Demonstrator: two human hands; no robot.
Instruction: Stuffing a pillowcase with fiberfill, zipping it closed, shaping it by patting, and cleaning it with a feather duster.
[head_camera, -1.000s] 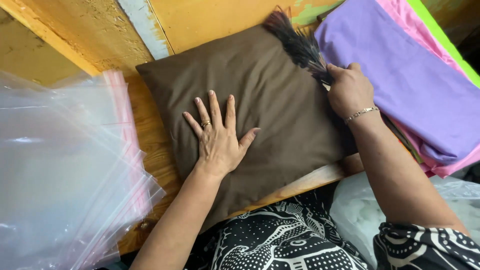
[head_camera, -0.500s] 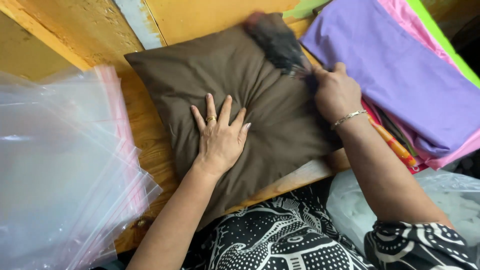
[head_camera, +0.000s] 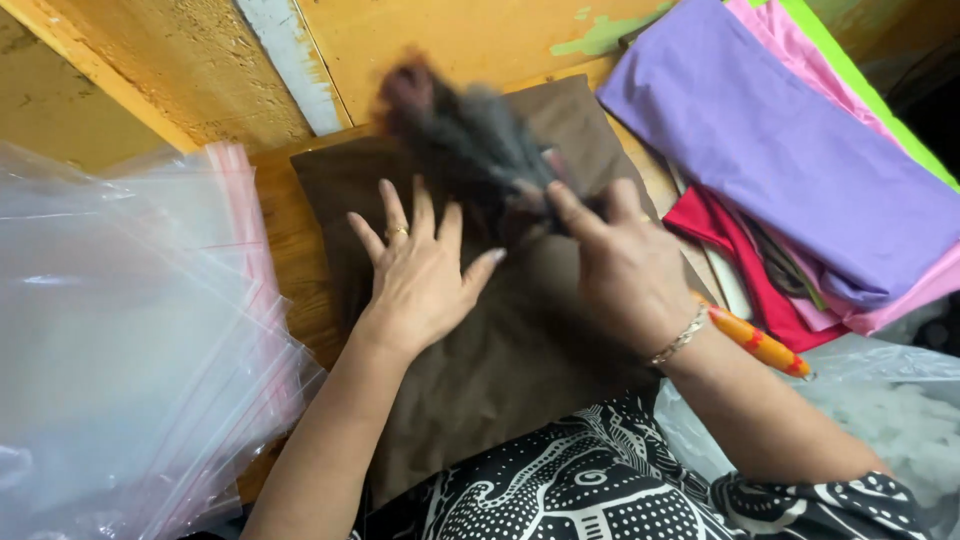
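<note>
One brown cushion (head_camera: 520, 330) lies in the middle of the frame on the wooden surface (head_camera: 290, 250), its near edge hanging over the surface's edge toward the person's patterned lap. The left hand (head_camera: 420, 270) rests flat on it, fingers spread, gripping nothing. The right hand (head_camera: 625, 265) is closed around the handle of one dark feather brush (head_camera: 460, 135), which is blurred over the cushion's upper part. Little bare wood shows: a narrow strip at the cushion's left edge, then a pile of clear plastic bags (head_camera: 120, 340) filling the left of the frame. At upper right a stack of folded cloths (head_camera: 800, 150), purple on top with pink, green and red edges showing, lies just beside the cushion. One orange-handled tool (head_camera: 760, 345) lies under the right wrist.
</note>
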